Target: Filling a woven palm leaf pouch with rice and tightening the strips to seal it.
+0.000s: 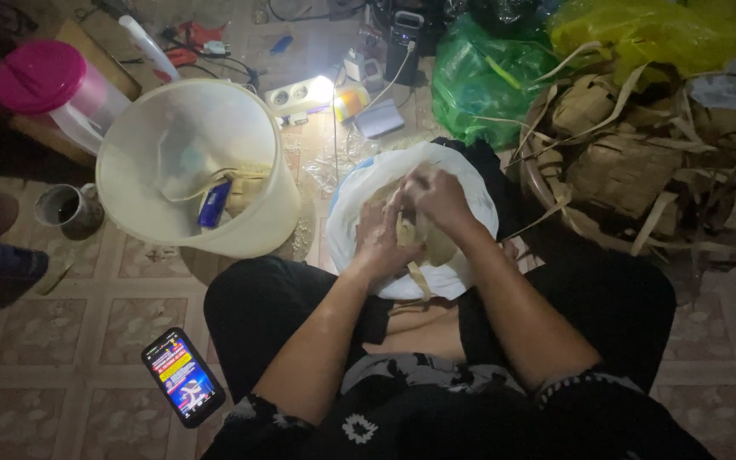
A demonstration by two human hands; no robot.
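Seated on the tiled floor, the person works over a white plastic bag (359,200) resting between the knees; the left hand (378,240) and the right hand (438,201) meet above it, touching, fingers curled and pinching pale leaf strips (411,234); one strip end hangs down below the left hand toward the lap. Room is tight: a tipped white bucket (274,170) lies just beside the bag on the left; a basket of woven leaf pouches (619,166) crowds the right; a green plastic bag (479,72) sits beyond; a lit phone (182,376) lies on open tiles near the left knee.
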